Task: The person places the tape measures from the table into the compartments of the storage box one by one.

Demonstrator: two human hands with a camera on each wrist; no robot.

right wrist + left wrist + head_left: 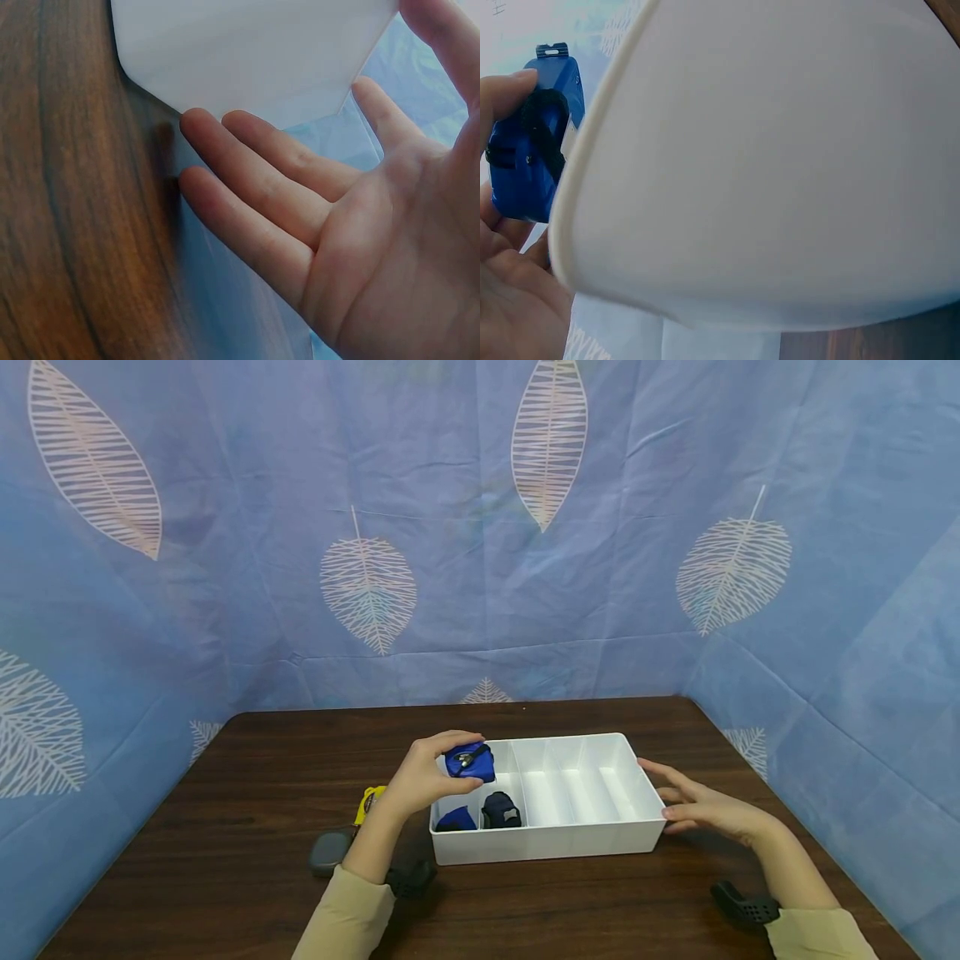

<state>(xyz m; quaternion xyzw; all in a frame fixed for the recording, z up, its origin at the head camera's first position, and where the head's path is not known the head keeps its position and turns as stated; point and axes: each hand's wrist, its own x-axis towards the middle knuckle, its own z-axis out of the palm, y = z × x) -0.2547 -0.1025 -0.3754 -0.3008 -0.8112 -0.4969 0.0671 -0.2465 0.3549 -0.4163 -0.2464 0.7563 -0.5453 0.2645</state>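
Over one white box holding two items, left hand pinches one tape measure; right hand, outstretched, touches box.

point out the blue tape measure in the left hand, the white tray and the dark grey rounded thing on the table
blue tape measure (482,768): head view, on its blue casing
white tray (551,842): head view, on its near wall
dark grey rounded thing (330,852): head view, on its upper surface
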